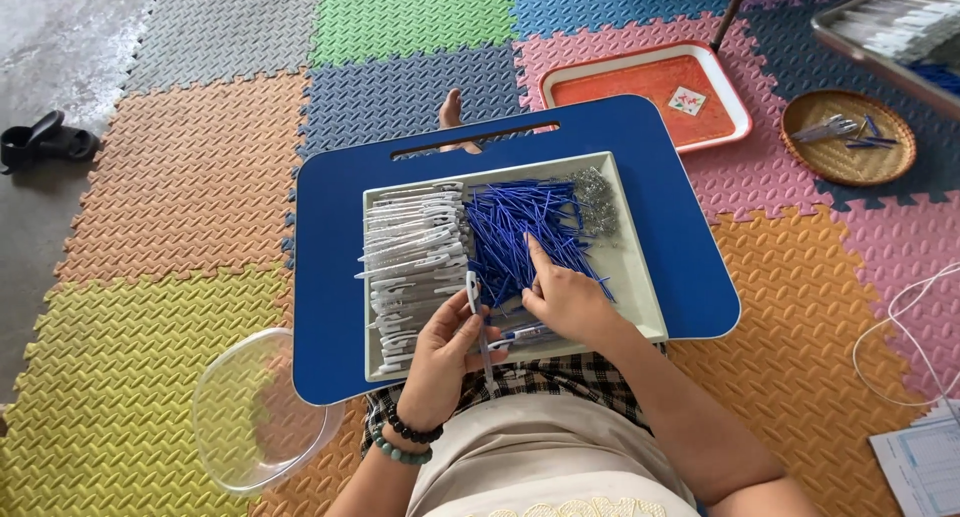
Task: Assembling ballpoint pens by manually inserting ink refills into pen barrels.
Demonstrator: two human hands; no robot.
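Item: pen parts in a shallow grey tray [640, 287] on a blue lap desk [330, 277], centre of frame. Left hand [445, 352] closed around 1 white pen barrel [473, 295], held near upright, tip toward the top of frame. Right hand [565, 297] lies just right of it, index finger extended onto the heap of blue refills [520, 227], fingers loose, gripping nothing visible. Refills run mostly top to bottom, directly above both hands, nearer the right. White barrels [415, 252] stacked crosswise at left.

2 hands [450, 347], 1 blue lap desk [340, 277], 3 trays [640, 277], 1 basket [848, 137], 1 bowl [262, 412]
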